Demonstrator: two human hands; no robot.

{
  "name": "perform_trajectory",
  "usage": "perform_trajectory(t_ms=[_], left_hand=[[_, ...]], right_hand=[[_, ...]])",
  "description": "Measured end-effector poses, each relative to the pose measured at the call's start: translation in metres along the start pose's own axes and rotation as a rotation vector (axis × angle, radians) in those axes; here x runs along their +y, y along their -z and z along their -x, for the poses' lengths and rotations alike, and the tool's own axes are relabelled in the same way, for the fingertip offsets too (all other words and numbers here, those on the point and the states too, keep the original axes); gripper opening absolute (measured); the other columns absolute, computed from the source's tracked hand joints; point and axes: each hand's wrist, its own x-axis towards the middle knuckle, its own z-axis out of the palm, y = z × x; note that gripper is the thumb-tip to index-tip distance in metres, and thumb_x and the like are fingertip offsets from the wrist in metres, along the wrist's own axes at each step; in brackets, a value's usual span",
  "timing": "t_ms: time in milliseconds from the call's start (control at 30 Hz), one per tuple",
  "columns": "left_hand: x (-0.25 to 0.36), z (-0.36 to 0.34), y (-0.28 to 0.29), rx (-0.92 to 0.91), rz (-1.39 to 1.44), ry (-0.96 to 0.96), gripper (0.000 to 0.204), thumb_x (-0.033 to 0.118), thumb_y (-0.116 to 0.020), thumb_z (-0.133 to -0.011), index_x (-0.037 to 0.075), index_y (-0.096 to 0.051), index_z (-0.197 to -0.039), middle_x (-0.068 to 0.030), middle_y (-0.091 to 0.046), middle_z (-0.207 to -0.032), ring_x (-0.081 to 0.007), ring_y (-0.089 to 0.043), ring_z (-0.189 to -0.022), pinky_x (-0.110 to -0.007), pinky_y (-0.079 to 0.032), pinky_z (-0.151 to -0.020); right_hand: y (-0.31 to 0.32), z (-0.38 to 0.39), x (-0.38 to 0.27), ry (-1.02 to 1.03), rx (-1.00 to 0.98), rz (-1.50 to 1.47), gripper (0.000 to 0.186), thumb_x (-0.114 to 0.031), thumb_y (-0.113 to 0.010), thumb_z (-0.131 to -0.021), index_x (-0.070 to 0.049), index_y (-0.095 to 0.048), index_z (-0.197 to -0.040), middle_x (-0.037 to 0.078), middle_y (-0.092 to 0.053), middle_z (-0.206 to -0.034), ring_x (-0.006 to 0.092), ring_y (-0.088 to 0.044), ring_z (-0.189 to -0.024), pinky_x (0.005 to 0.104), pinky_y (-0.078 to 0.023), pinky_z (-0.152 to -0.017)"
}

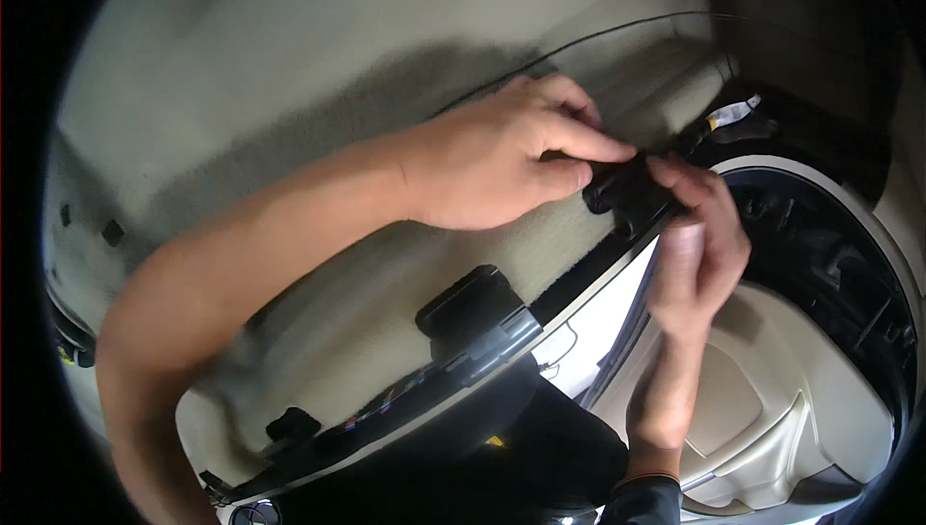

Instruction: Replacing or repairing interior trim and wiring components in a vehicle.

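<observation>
My left hand (497,163) reaches across from the lower left, its thumb and index finger closed on a small black fitting (622,199) at the edge of beige fabric lining (289,33). On the right side of the same fitting, my right hand (699,245) curls its fingers against it, thumb bent. How much of the fitting each grips is partly hidden by the fingers. Just above them, a light-labelled wire connector (733,115) lies by black trim. A thin black wire (617,26) arcs over the lining behind my hands.
Below, a black padded block (463,303) and a grey plastic piece (492,342) sit along a dark strip at the lining's edge. A beige car door panel (738,385) fills the lower right, beside a black-rimmed opening. Bright light shows through the gap between.
</observation>
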Motion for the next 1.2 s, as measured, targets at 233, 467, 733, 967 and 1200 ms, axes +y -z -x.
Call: perform_trajectory(t_ms=[233, 467, 733, 967, 1200], left_hand=[[0.007, 0.003, 0.007, -0.086, 0.143, 0.051, 0.038, 0.007, -0.057, -0.096, 0.003, -0.063, -0.133, -0.0124, -0.054, -0.136, -0.0223, -0.058, -0.117, -0.035, -0.044, -0.103], [0.013, 0.013, 0.003, -0.067, 0.083, 0.003, 0.041, 0.006, -0.054, -0.097, -0.003, -0.057, -0.137, -0.0137, -0.052, -0.143, -0.0254, -0.055, -0.128, -0.037, -0.043, -0.107], [0.013, 0.021, -0.003, -0.066, 0.038, -0.005, 0.044, 0.005, -0.051, -0.098, -0.002, -0.052, -0.141, -0.0164, -0.047, -0.151, -0.0284, -0.045, -0.139, -0.038, -0.035, -0.116], [0.011, 0.019, -0.006, -0.084, 0.123, 0.001, 0.047, 0.005, -0.051, -0.097, -0.003, -0.049, -0.144, -0.0196, -0.044, -0.154, -0.0302, -0.035, -0.147, -0.039, -0.028, -0.121], [0.008, 0.017, -0.01, -0.061, 0.127, -0.019, 0.047, 0.006, -0.047, -0.098, 0.0, -0.049, -0.144, -0.0149, -0.044, -0.154, -0.028, -0.032, -0.148, -0.038, -0.027, -0.122]], right_hand=[[-0.023, -0.023, 0.001, -0.16, 0.148, -0.006, 0.029, -0.016, -0.06, -0.101, 0.002, -0.065, -0.079, 0.008, -0.057, -0.072, 0.0158, -0.052, -0.064, 0.0282, -0.041, -0.061], [-0.006, -0.032, -0.031, -0.488, -0.011, 0.101, 0.022, -0.02, -0.068, -0.094, 0.002, -0.067, -0.096, 0.012, -0.07, -0.079, 0.0148, -0.063, -0.072, 0.0268, -0.047, -0.067], [-0.003, -0.042, -0.043, -0.616, -0.147, 0.021, 0.024, -0.015, -0.065, -0.093, 0.006, -0.068, -0.103, 0.011, -0.07, -0.074, 0.013, -0.059, -0.064, 0.0283, -0.047, -0.062], [-0.011, -0.039, -0.032, -0.631, -0.044, -0.234, 0.019, -0.008, -0.06, -0.095, 0.009, -0.067, -0.102, 0.004, -0.066, -0.068, 0.0068, -0.05, -0.059, 0.0256, -0.041, -0.054], [-0.023, -0.029, -0.031, -0.699, 0.169, -0.401, 0.015, -0.003, -0.058, -0.097, 0.006, -0.063, -0.108, -0.005, -0.057, -0.071, -0.0011, -0.04, -0.06, 0.0186, -0.027, -0.051]])
